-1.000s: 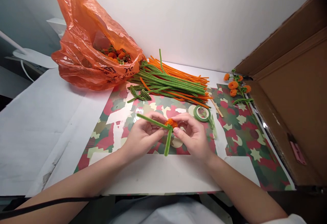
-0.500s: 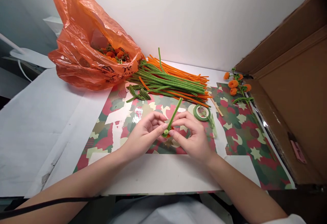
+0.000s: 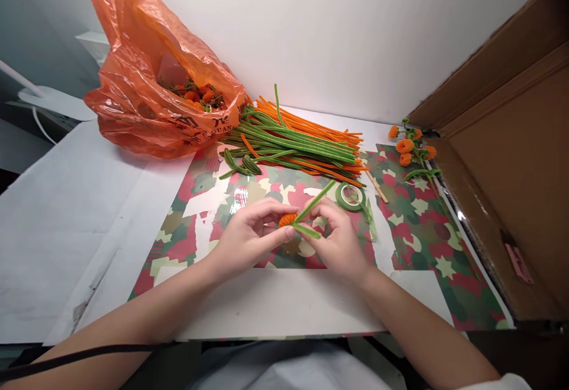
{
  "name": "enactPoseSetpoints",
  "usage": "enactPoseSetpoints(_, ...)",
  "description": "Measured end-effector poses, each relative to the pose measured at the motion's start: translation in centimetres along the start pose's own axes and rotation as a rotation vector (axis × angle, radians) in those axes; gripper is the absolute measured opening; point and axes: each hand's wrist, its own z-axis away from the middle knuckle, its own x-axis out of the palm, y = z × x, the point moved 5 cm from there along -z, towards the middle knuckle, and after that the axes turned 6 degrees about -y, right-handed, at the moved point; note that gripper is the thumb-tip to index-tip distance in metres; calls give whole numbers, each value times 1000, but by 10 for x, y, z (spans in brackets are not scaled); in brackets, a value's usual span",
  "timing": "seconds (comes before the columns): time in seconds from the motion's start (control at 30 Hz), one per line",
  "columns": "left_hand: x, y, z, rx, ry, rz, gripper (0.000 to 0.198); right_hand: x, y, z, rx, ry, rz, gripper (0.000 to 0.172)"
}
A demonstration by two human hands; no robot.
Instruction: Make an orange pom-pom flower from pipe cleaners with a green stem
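Note:
Between the thumb and fingers of my left hand [image 3: 255, 231] is a small orange pipe-cleaner flower [image 3: 288, 219], its ribbed side showing. Two green pipe-cleaner ends [image 3: 316, 200] come out of its right side, one slanting up and the other pointing down to the right. My right hand [image 3: 338, 235] is closed on the green part beside the flower, its fingertips partly hidden behind the stems. Both hands are just above the patterned mat [image 3: 288, 255]. Close behind my right hand lies a roll of green tape [image 3: 341, 198] with a loose end.
Green pipe cleaners [image 3: 302, 144] and orange ones [image 3: 320, 126] lie in a pile at the back. An orange plastic bag [image 3: 146, 123] with flowers stands at the left. Finished orange flowers [image 3: 405, 146] lie at the right, near a cardboard box [image 3: 511, 159] and a thin stick [image 3: 377, 186].
The flower has turned, so its orange side now faces me and its green stems point right. Before, one green stem stood upward and the orange was mostly hidden.

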Motion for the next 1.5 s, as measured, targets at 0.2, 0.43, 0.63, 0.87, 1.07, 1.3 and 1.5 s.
enactPoseSetpoints(0.2,-6,5,1,140,36,-218,15,5,7,1,90,-65,50,6)
enactPoseSetpoints(0.43,-1,22,6,530,36,-685,18,13,21,6,378,-177,-306,17)
enactPoseSetpoints(0.63,-1,18,4,399,48,-580,15,13,25,6,498,-216,-499,27)
enactPoseSetpoints(0.87,-3,-3,0,-43,111,-8,28,7,14,2,295,-36,-308,13)
enactPoseSetpoints(1.07,-4,-4,3,-65,165,32,29,3,-4,3,24,54,124,11)
enactPoseSetpoints(1.3,-5,6,6,152,179,-317,19,11,17,3,345,-132,-249,16)
enactPoseSetpoints(1.5,-7,6,4,110,161,-261,22,7,22,2,379,-119,-386,20)
